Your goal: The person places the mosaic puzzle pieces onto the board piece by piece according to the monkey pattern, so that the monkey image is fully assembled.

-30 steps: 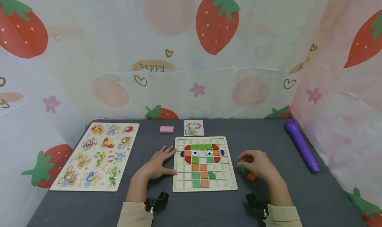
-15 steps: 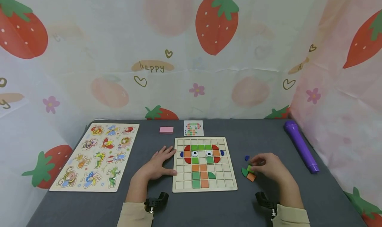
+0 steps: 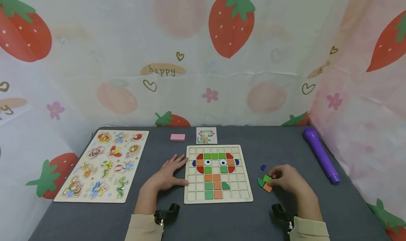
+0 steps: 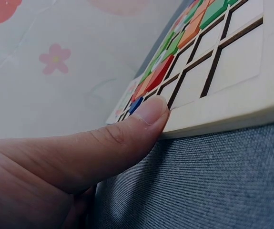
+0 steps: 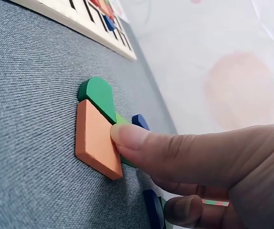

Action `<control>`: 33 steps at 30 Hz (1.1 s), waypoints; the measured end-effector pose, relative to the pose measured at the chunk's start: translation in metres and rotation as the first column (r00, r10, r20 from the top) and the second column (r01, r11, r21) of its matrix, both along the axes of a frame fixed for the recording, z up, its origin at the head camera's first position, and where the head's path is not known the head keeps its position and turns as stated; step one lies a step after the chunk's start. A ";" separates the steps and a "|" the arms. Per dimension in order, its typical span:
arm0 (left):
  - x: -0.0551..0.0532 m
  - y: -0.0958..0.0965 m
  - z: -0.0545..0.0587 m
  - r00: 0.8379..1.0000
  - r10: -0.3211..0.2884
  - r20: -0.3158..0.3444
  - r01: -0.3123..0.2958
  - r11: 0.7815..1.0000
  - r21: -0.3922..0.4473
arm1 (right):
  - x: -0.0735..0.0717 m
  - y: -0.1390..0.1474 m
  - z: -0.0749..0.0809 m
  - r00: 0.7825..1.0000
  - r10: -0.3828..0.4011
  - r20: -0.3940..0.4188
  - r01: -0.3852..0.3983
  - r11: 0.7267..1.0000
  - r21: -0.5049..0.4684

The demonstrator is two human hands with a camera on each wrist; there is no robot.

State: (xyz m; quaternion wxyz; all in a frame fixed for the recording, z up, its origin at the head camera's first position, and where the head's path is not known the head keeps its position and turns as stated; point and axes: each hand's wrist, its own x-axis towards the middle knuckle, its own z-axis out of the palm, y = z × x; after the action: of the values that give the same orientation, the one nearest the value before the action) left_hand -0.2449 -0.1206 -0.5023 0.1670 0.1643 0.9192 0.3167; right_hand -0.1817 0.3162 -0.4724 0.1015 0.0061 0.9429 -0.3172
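Observation:
A wooden grid board [image 3: 244, 184] lies mid-table, its upper cells filled with red, orange, green and blue tiles and two eye tiles. My left hand [image 3: 166, 175] rests flat beside its left edge; the thumb [image 4: 122, 131] touches the rim. To the board's right, my right hand [image 3: 287, 179] pinches a light green square tile [image 3: 267, 178] between thumb and forefinger, the forefinger being hidden in the right wrist view. An orange square tile [image 5: 96, 138] and a green rounded tile [image 5: 97, 98] lie against it. A blue half-round tile [image 3: 263, 167] lies just beyond.
A small pattern card [image 3: 207, 135] and a pink block [image 3: 177, 137] lie behind the board. At left is an animal picture board [image 3: 108, 153]; a purple cylinder [image 3: 320, 154] lies at right. Another blue tile [image 5: 153, 209] shows beneath the right fingers.
My right hand has shifted right and nearer, uncovering the blue, green and orange tiles. More of the light green tile shows now. The left hand stays in place.

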 end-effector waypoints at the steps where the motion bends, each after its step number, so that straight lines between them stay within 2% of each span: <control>1: 0.000 0.000 0.000 1.000 0.001 0.001 -0.001 1.000 0.001 | 0.000 0.000 0.000 1.000 -0.003 0.003 0.003 1.000 -0.002; 7: 0.000 0.000 -0.001 1.000 0.003 -0.002 -0.003 1.000 -0.003 | 0.000 -0.002 0.000 1.000 -0.017 0.015 0.017 1.000 -0.012; 14: 0.000 0.000 -0.001 1.000 0.017 -0.001 -0.017 1.000 -0.001 | 0.000 -0.006 0.002 0.998 0.020 -0.057 -0.022 0.999 -0.031; 20: 0.000 -0.001 -0.001 1.000 0.014 0.001 -0.014 1.000 -0.003 | -0.001 -0.012 0.004 0.996 0.023 -0.081 -0.026 0.999 -0.034; 27: 0.000 -0.001 -0.001 1.000 0.009 0.001 -0.009 1.000 -0.001 | -0.005 -0.028 0.007 0.991 0.007 -0.137 -0.013 0.999 -0.039; 33: 0.000 0.000 0.000 1.000 0.014 0.007 -0.014 1.000 0.003 | -0.005 -0.049 0.011 0.981 0.024 -0.194 -0.040 0.996 -0.074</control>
State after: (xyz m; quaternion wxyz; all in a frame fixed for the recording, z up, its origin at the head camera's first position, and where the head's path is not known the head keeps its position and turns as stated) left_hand -0.2448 -0.1210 -0.5025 0.1675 0.1569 0.9192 0.3199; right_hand -0.1866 0.2674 -0.4610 0.0147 -0.0439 0.9352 -0.3511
